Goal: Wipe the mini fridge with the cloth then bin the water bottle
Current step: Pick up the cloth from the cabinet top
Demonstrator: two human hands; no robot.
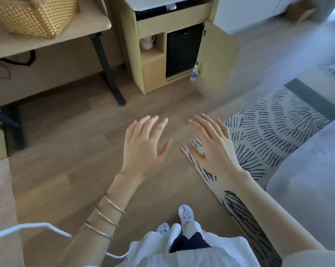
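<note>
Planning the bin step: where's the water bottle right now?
In the head view, the water bottle stands upright on the floor, upper centre-right, between the black mini fridge and the open cabinet door.

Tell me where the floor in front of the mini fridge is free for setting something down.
Bare wood floor runs between the desk leg, the cabinet and the rug. It is tighter at the mini fridge: the water bottle stands by the open cabinet door.

We read no text anywhere; water bottle [194, 73] label shows blue, too small and blurred for words.
</note>
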